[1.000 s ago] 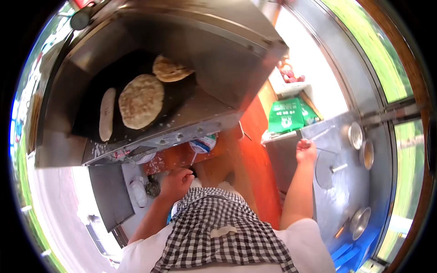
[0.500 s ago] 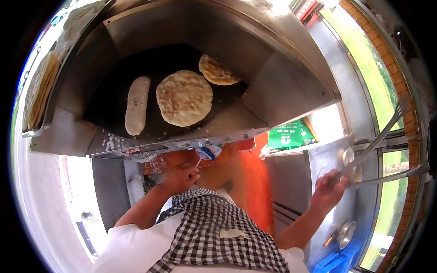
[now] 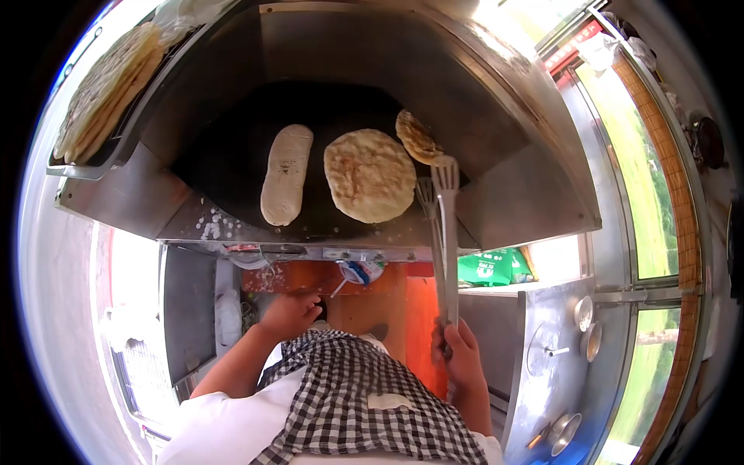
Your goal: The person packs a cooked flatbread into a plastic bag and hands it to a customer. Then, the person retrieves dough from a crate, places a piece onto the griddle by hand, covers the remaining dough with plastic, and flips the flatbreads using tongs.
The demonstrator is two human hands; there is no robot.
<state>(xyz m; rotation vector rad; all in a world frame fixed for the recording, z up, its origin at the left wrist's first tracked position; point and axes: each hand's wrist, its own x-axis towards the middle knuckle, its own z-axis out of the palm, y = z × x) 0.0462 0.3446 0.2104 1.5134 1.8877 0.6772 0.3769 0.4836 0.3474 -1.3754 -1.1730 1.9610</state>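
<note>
My right hand [image 3: 463, 353] grips the handle end of long metal tongs [image 3: 447, 240], which reach up over the front edge of the griddle [image 3: 225, 155]. Their slotted tips overlap the lower right end of a browned flatbread [image 3: 417, 138] at the back right. A large round flatbread [image 3: 370, 176] lies in the middle of the dark griddle. To its left is a pale, oblong piece of dough [image 3: 287, 174]. My left hand [image 3: 288, 316] hovers below the griddle's front, fingers curled, with nothing showing in them.
Metal walls [image 3: 511, 170] surround the griddle at the back and sides. At upper left, several flatbreads [image 3: 108, 93] are stacked on a tray. A green bag [image 3: 492, 267] lies right of the griddle front; metal bowls [image 3: 583, 313] stand on the right counter [image 3: 535, 380].
My right hand has swung the tongs from the far right over to the griddle, their tips now close together at the back-right flatbread. The view has turned; the left hand stays curled.
</note>
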